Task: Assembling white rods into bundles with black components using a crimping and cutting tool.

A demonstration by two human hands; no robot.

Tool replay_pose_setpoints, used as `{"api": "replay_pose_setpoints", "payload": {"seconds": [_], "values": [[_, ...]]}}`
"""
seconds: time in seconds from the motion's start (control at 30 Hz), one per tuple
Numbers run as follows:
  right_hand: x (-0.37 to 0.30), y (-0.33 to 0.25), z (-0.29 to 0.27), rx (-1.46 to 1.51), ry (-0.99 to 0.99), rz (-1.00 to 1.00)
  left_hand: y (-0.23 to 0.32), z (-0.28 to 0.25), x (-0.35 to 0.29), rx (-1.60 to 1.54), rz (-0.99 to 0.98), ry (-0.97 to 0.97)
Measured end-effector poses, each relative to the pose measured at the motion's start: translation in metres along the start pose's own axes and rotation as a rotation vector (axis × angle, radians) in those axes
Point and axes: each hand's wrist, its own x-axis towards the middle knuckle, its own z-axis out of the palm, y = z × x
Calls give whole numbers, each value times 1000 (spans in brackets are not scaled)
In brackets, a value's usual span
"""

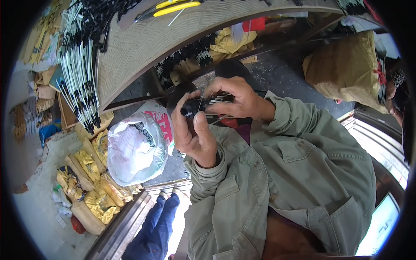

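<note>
My left hand (195, 134) and my right hand (240, 97) are close together in front of my chest. Between them is a small bundle of thin white rods with black ends (200, 105). The left fingers and thumb close round the black end of the bundle, where a short black round piece sticks out. My right fingers curl over the other side, with pale rod tips showing below them. The exact kind of rod is too small to make out. At the left, many similar white rods with black ends (80, 82) hang over the table edge.
A patterned table (143, 52) bears yellow-handled pliers (173, 8). Below left stands a white plastic bag (138, 149), beside yellow and brown wrapped packages (89, 184). A large brown paper sack (342, 65) is at the right. A person's blue-trousered legs (154, 225) show at the bottom.
</note>
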Motion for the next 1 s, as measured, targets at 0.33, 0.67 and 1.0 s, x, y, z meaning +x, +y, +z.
{"api": "replay_pose_setpoints", "payload": {"seconds": [0.33,0.67,1.0], "values": [[-15,-19,15,-459,108,-249,-8,-6,-4,-336,-169,114],[-18,1,17,-101,61,-41,-18,-10,-5,-441,-221,163],[0,3,3,-137,-74,-66,-16,-12,-4,-375,-252,173]]}}
